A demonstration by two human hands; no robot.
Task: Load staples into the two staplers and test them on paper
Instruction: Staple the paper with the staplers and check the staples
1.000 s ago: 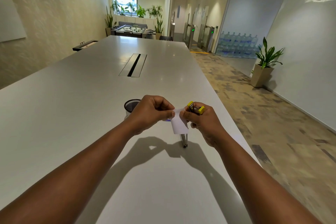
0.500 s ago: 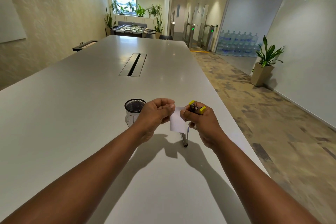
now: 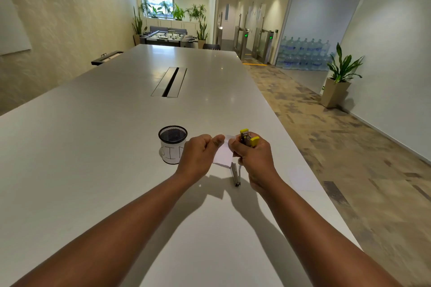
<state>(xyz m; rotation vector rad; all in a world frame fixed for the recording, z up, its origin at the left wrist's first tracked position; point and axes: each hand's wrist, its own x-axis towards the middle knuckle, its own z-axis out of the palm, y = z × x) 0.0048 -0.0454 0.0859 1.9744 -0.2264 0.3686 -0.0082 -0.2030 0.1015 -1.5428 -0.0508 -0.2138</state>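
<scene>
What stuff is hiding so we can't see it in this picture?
All in the head view:
- Most of the small yellow stapler: the right hand wraps it.
- Any staple in the white paper slip: too small to tell, and both thumbs cover its top edge.
- The silver metal stapler on the table: its far end sits behind the slip.
- The handwritten label on the black mesh cup: the left hand blocks its last part.

Head view: my left hand (image 3: 199, 158) pinches left edge of small paper slip (image 3: 223, 155). My right hand (image 3: 253, 156) pinches its right edge, yellow stapler (image 3: 248, 138) clasped in same fist, poking up past knuckles. Silver stapler (image 3: 235, 173) lies on white table (image 3: 93, 147), just below paper. Black mesh cup (image 3: 172, 144) with handwritten label stands left of my left hand. Second paper piece (image 3: 300, 178) lies near right table edge.
</scene>
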